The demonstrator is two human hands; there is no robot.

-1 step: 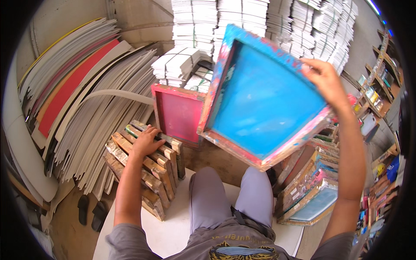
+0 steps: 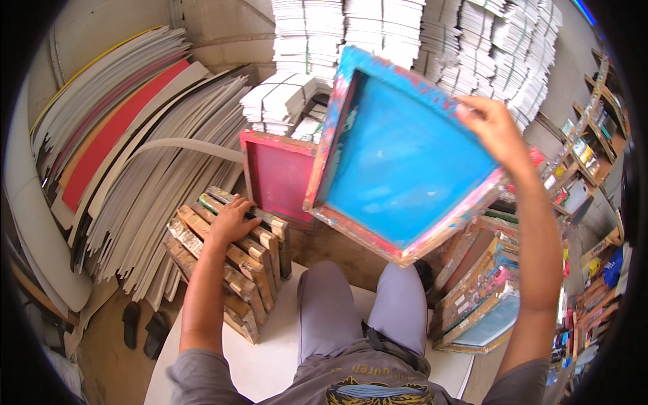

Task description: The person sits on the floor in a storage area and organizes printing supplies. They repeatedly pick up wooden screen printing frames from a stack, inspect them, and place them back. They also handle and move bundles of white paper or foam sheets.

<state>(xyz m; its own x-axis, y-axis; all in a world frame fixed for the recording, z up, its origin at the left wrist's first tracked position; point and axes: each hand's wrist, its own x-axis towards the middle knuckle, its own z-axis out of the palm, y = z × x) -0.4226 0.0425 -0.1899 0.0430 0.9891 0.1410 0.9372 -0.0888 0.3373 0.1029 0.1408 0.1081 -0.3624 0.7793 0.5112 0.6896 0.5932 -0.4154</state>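
Observation:
My right hand (image 2: 491, 128) grips the upper right edge of a silk screen (image 2: 412, 155) with a blue mesh and a paint-stained wooden frame. The screen is raised and tilted in front of my knees, its lower corner hanging above them. On the left, several wooden screen frames (image 2: 253, 266) stand in a row on the white surface (image 2: 283, 320) I sit on. My left hand (image 2: 233, 219) lies over their top edges, thumb apart from the fingers. Behind them, partly covered by the blue screen, is a pink-meshed screen (image 2: 280, 175).
More screens (image 2: 482, 297) lean together at my right. Tall bundles of white sheets (image 2: 381, 30) stand at the back, and large curved boards (image 2: 169, 175) line the left. A pair of dark slippers (image 2: 155, 334) lies on the floor. Cluttered shelves (image 2: 597, 135) run along the right.
The blue screen has shifted slightly left and down with my right hand. My left hand stays on the row of frames.

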